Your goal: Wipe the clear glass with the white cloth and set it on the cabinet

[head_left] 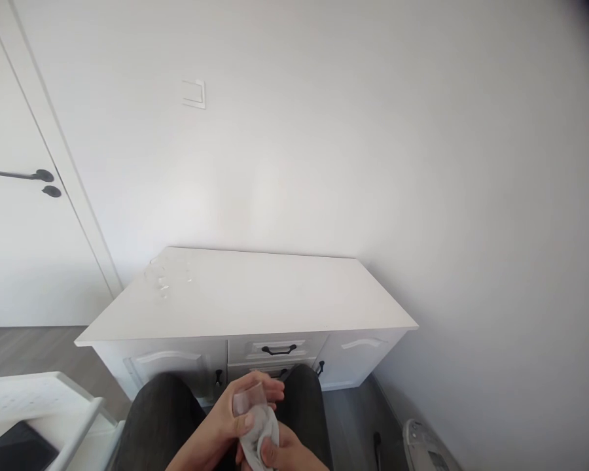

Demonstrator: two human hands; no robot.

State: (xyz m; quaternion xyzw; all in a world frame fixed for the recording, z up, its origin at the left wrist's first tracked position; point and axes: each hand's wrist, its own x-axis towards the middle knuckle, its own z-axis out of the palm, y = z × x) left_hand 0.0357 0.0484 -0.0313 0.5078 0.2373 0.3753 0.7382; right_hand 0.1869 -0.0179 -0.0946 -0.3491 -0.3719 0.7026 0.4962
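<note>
Over my lap, my left hand (pixel 228 409) is wrapped round a small clear drinking glass (pixel 249 398), its rim tilted up and away. My right hand (pixel 287 448) grips a white cloth (pixel 260 435) bunched against the lower part of the glass. The cloth hides the bottom of the glass and some of my fingers. Several clear glass items (pixel 163 278) stand at the left end of the white cabinet top (pixel 269 294); they are faint against it, so their exact shapes are hard to make out.
The cabinet has dark-handled drawers (pixel 279 350) right before my knees. A white door (pixel 19 229) is at the left, with a white furniture piece (pixel 44 389) holding a dark flat object (pixel 19 448) lower down. A grey-white appliance (pixel 425 448) stands on the floor at right.
</note>
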